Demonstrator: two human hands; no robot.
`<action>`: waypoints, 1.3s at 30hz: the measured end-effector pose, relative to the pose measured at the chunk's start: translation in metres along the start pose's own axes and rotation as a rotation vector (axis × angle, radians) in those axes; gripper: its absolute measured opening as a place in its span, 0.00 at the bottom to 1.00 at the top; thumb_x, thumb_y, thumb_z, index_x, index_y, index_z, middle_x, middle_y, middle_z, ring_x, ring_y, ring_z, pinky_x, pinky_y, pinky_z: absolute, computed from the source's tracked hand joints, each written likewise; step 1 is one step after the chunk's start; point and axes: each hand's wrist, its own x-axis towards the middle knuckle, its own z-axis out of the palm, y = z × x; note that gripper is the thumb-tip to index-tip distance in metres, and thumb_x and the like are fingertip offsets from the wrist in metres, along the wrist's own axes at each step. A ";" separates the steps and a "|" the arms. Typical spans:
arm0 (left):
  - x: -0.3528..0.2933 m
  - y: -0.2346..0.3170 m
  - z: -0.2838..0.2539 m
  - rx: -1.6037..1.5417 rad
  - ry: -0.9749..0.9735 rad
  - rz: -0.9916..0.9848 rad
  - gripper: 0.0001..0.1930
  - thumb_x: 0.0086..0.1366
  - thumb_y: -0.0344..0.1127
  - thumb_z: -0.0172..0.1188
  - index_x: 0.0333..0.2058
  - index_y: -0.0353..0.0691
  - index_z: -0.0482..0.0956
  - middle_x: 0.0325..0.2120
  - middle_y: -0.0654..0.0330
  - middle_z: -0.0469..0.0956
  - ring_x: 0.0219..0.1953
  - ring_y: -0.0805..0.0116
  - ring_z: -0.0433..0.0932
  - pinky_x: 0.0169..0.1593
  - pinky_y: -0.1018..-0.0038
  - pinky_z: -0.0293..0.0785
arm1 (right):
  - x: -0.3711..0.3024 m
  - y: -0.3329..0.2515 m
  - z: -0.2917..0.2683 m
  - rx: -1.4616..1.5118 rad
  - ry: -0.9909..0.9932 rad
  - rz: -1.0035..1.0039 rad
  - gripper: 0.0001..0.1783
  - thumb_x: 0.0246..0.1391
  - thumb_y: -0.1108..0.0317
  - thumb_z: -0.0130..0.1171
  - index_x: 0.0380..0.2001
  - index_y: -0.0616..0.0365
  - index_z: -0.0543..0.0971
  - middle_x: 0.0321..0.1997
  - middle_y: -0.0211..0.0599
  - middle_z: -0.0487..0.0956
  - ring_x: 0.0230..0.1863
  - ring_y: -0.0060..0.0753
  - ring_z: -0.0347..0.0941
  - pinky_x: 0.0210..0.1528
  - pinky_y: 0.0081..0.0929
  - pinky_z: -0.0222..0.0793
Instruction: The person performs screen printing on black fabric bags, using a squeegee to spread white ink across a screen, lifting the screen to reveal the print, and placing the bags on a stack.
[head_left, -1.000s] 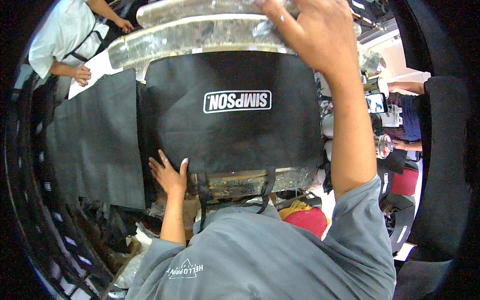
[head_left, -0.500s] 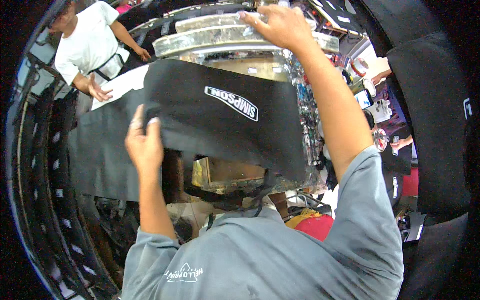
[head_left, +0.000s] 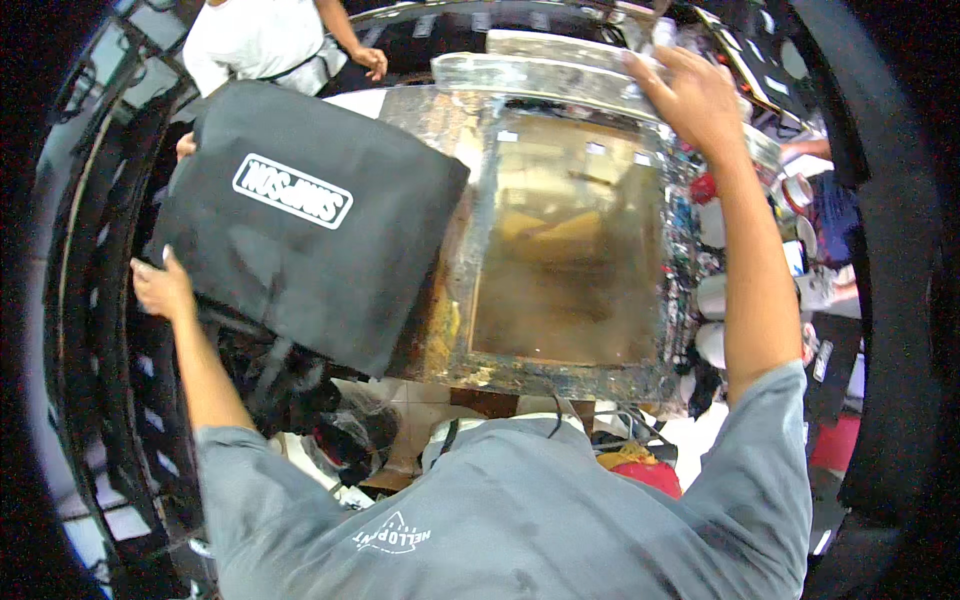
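A black fabric panel (head_left: 300,270) with a white outlined label print hangs over the left part of the worktable. My left hand (head_left: 165,290) is closed at its left edge, thumb and fingers pinching the cloth. At the far side, a pale, paint-smeared frame (head_left: 550,75) stands raised, seen edge-on as long bars. My right hand (head_left: 695,100) is closed around the frame's right part, arm stretched forward. Below it lies a glossy brownish-yellow board (head_left: 570,240) in a stained dark border. A co-worker's fingers (head_left: 186,146) show at the panel's far left edge.
A co-worker in a white shirt (head_left: 255,45) stands at the far left. Racks of dark pieces (head_left: 95,330) line the left side. Tubs and jars (head_left: 715,290) crowd the table's right edge. Another person's arm (head_left: 808,150) reaches in at the right.
The black panel has moved left, off the glossy board, with my left hand at its edge. My right hand stays on the raised frame. My view has shifted.
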 end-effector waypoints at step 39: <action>-0.398 0.418 -0.195 -0.960 -0.929 1.116 0.56 0.53 0.84 0.53 0.74 0.56 0.60 0.78 0.51 0.43 0.77 0.31 0.36 0.68 0.21 0.26 | 0.010 -0.011 -0.025 0.174 -0.124 0.041 0.40 0.62 0.30 0.48 0.26 0.61 0.82 0.30 0.51 0.82 0.39 0.53 0.79 0.45 0.50 0.70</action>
